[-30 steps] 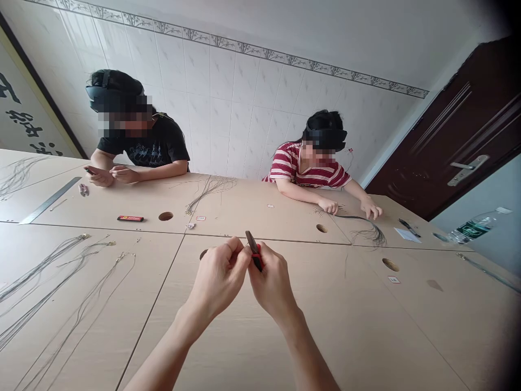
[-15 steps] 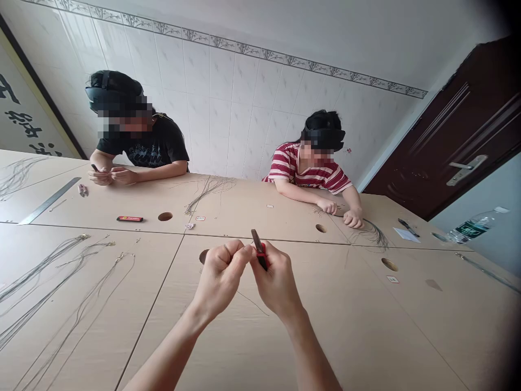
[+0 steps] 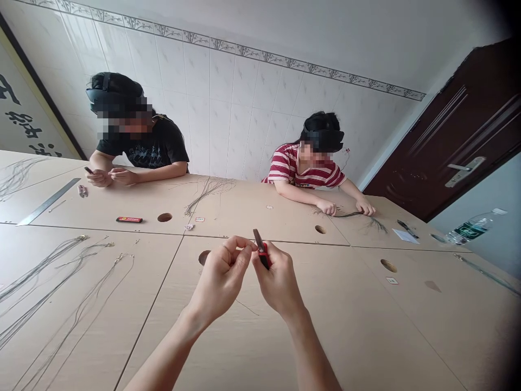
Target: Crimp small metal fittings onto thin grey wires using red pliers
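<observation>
My right hand point(image 3: 279, 277) is closed around a small red-and-black tool point(image 3: 264, 255), whose dark flat tip points up and slightly left. Close beside it, my left hand point(image 3: 222, 271) is closed in a pinch, thumb against forefinger, right at the tool. A thin dark cord point(image 3: 248, 308) trails below the left hand toward the right. The fingers hide its upper part, but it appears to run up into the pinch. Both hands are above the middle of the wooden table point(image 3: 325, 315).
Bundles of thin cords point(image 3: 61, 255) with gold ends lie on the left. Across the table sit a person in black point(image 3: 142, 141) and a person in stripes point(image 3: 305, 168). A red-and-black item point(image 3: 129, 220), a metal ruler point(image 3: 49, 202), round table holes point(image 3: 165, 217) and a bottle point(image 3: 474, 228) are around.
The left fingers have loosened slightly and the tool shows more of its red body. The trailing cord has shifted left. The striped person's hand has moved right along a cord bundle.
</observation>
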`<control>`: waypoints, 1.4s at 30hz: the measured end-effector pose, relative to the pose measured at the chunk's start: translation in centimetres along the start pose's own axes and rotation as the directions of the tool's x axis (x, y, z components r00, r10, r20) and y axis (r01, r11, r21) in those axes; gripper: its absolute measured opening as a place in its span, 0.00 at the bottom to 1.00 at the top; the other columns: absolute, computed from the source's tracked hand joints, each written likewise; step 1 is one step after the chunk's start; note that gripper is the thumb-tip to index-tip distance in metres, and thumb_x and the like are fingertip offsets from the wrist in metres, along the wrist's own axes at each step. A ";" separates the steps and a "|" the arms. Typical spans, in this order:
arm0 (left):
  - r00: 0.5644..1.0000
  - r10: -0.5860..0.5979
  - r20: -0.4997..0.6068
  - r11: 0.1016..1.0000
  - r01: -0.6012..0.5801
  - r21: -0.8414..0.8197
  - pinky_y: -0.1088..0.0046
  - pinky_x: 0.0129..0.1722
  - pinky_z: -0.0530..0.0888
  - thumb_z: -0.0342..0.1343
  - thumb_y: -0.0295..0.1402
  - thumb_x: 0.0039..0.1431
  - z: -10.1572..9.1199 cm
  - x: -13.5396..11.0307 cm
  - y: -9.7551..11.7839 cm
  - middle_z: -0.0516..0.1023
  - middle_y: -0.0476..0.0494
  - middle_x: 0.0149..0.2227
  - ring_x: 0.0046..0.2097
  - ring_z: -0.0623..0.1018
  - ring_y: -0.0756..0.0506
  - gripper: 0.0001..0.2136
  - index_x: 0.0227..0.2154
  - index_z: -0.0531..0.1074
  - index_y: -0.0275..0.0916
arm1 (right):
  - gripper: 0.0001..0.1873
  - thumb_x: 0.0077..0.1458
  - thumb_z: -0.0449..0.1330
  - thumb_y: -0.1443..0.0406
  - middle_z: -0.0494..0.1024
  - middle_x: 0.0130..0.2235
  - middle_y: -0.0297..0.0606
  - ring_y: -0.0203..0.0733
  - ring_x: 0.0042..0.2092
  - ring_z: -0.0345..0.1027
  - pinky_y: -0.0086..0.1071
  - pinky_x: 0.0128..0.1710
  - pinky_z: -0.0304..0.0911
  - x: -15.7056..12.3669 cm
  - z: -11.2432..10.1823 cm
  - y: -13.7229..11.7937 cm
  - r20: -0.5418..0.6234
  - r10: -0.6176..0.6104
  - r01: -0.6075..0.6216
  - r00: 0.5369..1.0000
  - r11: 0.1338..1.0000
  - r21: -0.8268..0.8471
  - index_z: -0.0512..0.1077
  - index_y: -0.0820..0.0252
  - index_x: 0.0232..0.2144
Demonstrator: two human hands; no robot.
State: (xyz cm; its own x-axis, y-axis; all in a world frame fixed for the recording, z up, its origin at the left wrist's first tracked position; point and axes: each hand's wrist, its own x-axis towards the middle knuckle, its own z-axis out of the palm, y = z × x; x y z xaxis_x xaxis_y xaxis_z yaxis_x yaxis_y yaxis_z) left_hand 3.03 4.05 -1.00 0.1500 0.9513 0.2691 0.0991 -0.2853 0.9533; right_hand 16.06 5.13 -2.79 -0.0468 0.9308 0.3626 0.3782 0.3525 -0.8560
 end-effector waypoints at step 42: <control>0.954 -0.292 -0.075 0.942 0.273 -0.197 0.74 0.20 0.43 0.62 0.44 0.53 -1.3 2.6 -1.9 0.48 0.61 0.15 0.21 0.45 0.55 0.14 0.26 0.69 0.38 | 0.14 0.59 0.58 0.55 0.71 0.31 0.34 0.38 0.32 0.62 0.30 0.34 0.60 0.6 -1.4 2.5 -0.026 0.081 -0.077 0.996 0.989 0.130 0.73 0.59 0.40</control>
State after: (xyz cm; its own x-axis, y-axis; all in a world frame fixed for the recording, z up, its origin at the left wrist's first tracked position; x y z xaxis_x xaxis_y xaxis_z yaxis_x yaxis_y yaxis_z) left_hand 1.95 7.21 -1.93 0.0399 0.9991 -0.0112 -0.0594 0.0136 0.9981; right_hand 18.28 6.40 -4.17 0.0075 0.9534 0.3017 0.2574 0.2897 -0.9219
